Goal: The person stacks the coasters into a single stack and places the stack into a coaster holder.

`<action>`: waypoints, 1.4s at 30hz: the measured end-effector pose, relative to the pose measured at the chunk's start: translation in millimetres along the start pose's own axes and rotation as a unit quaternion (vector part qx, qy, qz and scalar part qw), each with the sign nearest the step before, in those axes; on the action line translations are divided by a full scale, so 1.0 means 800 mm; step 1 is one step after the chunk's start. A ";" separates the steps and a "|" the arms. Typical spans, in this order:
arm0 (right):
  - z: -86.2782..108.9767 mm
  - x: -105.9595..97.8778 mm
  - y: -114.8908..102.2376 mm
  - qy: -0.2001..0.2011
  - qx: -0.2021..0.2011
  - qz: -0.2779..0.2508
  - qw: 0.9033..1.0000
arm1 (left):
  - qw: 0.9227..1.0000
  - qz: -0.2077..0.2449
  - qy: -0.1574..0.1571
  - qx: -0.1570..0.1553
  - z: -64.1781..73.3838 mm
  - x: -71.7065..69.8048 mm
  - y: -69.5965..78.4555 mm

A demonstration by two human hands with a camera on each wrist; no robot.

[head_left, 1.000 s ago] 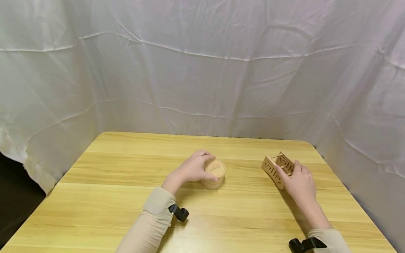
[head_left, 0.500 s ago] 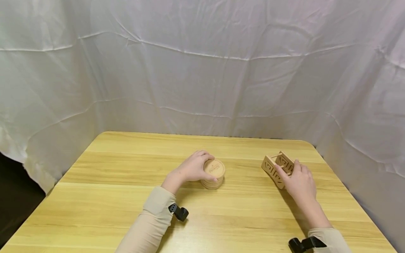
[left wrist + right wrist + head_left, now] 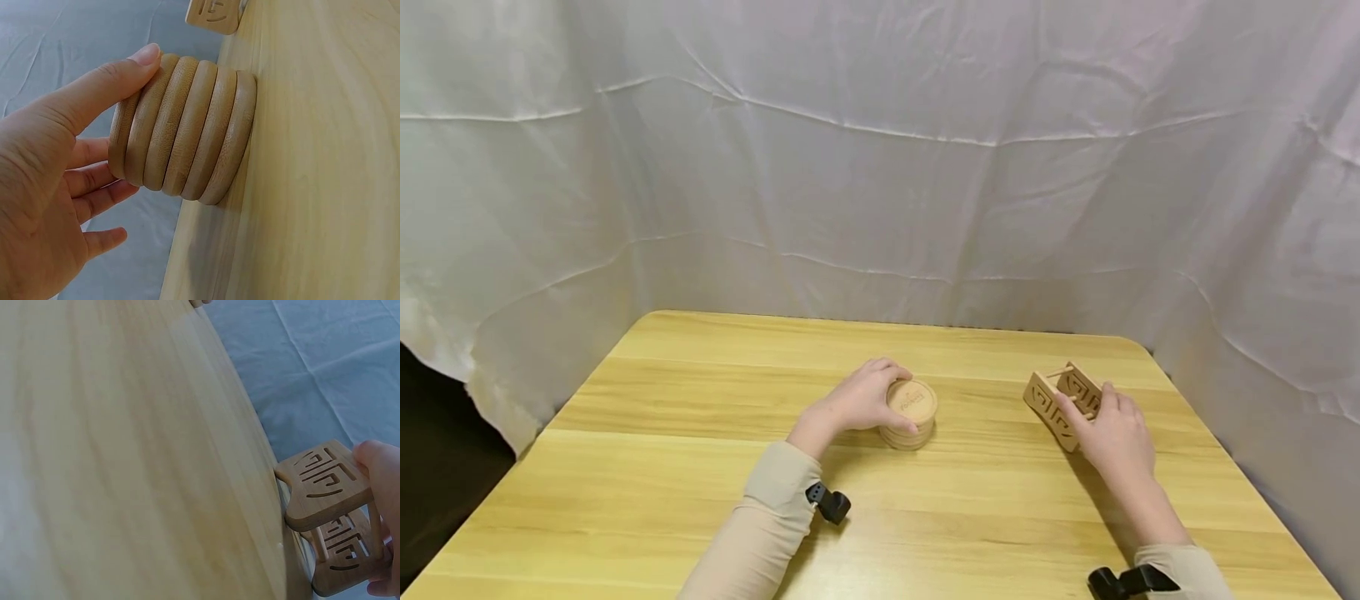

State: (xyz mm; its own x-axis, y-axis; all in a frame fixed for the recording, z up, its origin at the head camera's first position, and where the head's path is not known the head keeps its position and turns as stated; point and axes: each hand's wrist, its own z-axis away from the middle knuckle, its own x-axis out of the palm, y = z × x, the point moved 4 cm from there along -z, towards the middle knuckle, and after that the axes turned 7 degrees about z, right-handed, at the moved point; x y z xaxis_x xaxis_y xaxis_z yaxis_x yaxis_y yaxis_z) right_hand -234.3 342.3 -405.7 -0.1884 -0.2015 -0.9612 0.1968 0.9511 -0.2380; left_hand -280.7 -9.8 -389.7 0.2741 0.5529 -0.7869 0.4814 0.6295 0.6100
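A stack of several round wooden coasters (image 3: 913,402) stands near the middle of the table, the top one bearing engraved writing. My left hand (image 3: 856,402) grips the upper coasters from the left, thumb on the near side and fingers on the far side. In the left wrist view, the coasters (image 3: 187,125) lie flat against each other, slightly staggered. To the right, my right hand (image 3: 1117,435) holds a wooden coaster holder (image 3: 1040,400), thumb on one side panel and fingers at the other. The right wrist view shows cut-out patterns in the holder's (image 3: 328,487) panels, joined by rods.
The wood-grain table (image 3: 985,508) has rounded far corners. Pale grey cloth (image 3: 880,192) hangs behind it and along both sides. A black wrist camera (image 3: 829,503) sits on the left sleeve, and another black camera (image 3: 1123,581) on the right.
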 end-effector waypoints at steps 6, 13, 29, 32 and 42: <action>-0.001 -0.001 0.003 -0.012 0.000 0.003 1.000 | 1.000 0.006 -0.001 -0.002 -0.002 0.002 0.000; 0.001 -0.015 -0.006 0.019 -0.027 -0.009 0.999 | 1.000 0.020 -0.007 -0.004 -0.004 0.004 0.000; 0.028 -0.031 -0.088 0.044 -0.179 -0.036 0.982 | 0.999 0.044 0.006 -0.005 -0.010 0.014 -0.008; 0.032 -0.021 -0.102 0.000 -0.207 -0.060 0.976 | 0.999 0.046 0.006 -0.004 -0.010 0.014 -0.008; 0.034 0.032 -0.133 -0.101 -0.277 -0.114 0.949 | 0.999 0.053 0.012 -0.006 -0.012 0.014 -0.010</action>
State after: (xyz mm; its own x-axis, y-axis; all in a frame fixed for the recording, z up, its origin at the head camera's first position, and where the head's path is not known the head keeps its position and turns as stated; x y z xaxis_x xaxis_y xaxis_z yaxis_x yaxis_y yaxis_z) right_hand -233.8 229.4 -408.7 0.0348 -0.4047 -0.9138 -0.3741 0.8426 -0.3874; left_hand -289.6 -3.2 -402.0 0.3031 0.6287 -0.7162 0.4417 0.5733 0.6901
